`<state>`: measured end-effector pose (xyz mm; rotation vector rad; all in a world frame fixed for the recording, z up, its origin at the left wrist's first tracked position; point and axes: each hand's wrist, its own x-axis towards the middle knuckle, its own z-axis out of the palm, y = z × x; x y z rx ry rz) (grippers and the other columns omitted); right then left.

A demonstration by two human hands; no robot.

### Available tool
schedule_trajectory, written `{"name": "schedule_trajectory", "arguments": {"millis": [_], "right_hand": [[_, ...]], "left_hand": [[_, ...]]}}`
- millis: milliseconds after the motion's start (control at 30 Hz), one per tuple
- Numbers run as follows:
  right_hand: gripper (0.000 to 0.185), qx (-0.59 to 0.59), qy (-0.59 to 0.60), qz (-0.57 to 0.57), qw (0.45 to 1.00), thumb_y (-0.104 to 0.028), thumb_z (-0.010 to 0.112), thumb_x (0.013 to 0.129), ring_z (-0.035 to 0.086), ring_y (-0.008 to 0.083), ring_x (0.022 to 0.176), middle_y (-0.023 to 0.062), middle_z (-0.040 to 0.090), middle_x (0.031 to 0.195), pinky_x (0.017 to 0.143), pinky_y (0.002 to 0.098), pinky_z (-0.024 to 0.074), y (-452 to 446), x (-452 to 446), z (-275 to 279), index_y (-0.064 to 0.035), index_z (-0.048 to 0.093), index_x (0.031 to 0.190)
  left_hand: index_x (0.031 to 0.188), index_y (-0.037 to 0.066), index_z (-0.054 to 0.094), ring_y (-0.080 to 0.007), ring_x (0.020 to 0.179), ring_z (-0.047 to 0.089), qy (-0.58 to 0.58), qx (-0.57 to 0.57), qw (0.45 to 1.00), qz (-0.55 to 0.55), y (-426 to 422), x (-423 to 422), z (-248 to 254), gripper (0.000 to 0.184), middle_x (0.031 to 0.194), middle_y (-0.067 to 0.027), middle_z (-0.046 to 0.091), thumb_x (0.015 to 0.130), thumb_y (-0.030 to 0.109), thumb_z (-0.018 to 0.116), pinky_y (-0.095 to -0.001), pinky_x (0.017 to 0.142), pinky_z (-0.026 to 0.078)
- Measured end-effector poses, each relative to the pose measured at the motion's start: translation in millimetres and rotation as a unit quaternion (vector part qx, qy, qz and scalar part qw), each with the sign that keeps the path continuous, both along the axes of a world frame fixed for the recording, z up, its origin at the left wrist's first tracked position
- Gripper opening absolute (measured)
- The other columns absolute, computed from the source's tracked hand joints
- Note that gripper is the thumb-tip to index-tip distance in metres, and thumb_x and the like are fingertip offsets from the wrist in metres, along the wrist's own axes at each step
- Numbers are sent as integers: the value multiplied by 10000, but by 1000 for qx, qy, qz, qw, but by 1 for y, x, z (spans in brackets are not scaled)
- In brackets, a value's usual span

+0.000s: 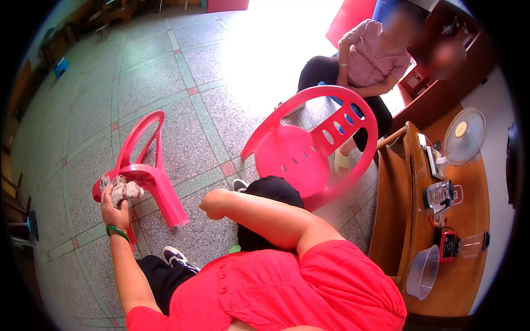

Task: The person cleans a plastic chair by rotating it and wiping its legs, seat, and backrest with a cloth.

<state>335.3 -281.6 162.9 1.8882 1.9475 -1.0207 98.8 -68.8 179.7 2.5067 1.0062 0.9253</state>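
At the left, my left hand (pixel 114 209) presses a frayed greyish-white cloth (pixel 126 190) against a pink plastic piece (pixel 160 187), which has an armrest-like loop and a leg and stands on the floor. A green bangle circles that wrist. My right hand (pixel 212 204) is in front of my body, its wrist bent and its fingers mostly hidden behind it; what it holds, if anything, does not show. Beyond my right forearm is a pink plastic chair (pixel 292 154) with a slotted seat and an oval-holed back.
A person (pixel 375 60) in a pink shirt sits beyond the chair. On the right, a wooden table (pixel 469 220) bears a fan (pixel 464 135), a glass jug (pixel 440 195), a red device (pixel 448 244) and a clear plastic basin (pixel 423 273). A blue stool (pixel 61 67) stands far left.
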Motion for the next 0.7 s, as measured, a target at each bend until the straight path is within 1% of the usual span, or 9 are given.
{"name": "schedule_trajectory", "arguments": {"millis": [167,233,300,367,400,467,633,700], "right_hand": [[285,2,-8,2,1000,-170,549,767,616,311,959,147,650,987,787,425,489,0,1,-2,-59,640,1014],[294,-8,-7,6,1000,-174,554,765,614,306,972,146,647,1007,784,429,491,0,0,-3,-61,638,1024],[297,-63,-24,25,997,-173,553,766,616,305,974,146,647,1014,779,430,494,4,-1,12,-56,637,1026],[280,1,-5,-2,1000,-162,552,758,625,310,950,146,655,988,765,425,499,-1,1,9,-45,649,993],[280,12,-7,-2,1000,-162,552,758,625,310,950,146,655,988,765,425,499,1,1,3,-45,649,993],[272,6,2,-7,1000,-150,550,749,630,316,932,149,660,963,757,423,501,4,2,-8,-45,656,976],[283,-7,9,-6,1000,-149,542,754,625,318,942,150,656,978,766,429,498,4,0,14,-57,651,999],[287,-15,11,1,1000,-152,539,759,624,317,945,148,655,984,769,430,496,2,-1,10,-62,647,1010]], "left_hand": [[1220,41,475,-341,1165,474,-1,-1,1000,3,2,-1,-2,558,1222,-164,520,674,42,589,-403,1018,358],[1218,47,469,-338,1171,469,3,3,1000,-2,2,-1,-1,572,1238,-164,505,665,28,614,-404,1014,361],[1219,43,470,-339,1176,469,5,1,1000,15,0,-3,-4,562,1241,-169,506,676,42,618,-401,1019,357],[1209,30,476,-347,1179,465,-14,17,1000,5,6,-5,-13,537,1245,-179,503,689,45,608,-406,1029,345],[1207,30,478,-350,1175,467,-18,16,1000,2,6,-6,-14,527,1241,-180,506,697,52,609,-409,1026,347],[1205,29,479,-353,1170,469,-17,19,1000,-8,11,-5,-12,518,1236,-182,508,704,60,609,-412,1023,348],[1199,16,477,-368,1142,481,-10,20,1000,1,4,-3,-8,491,1216,-190,515,730,77,613,-422,1000,362],[1200,16,476,-370,1144,478,-4,24,1000,-4,3,-3,-9,489,1214,-192,515,732,68,608,-425,996,363]]}}
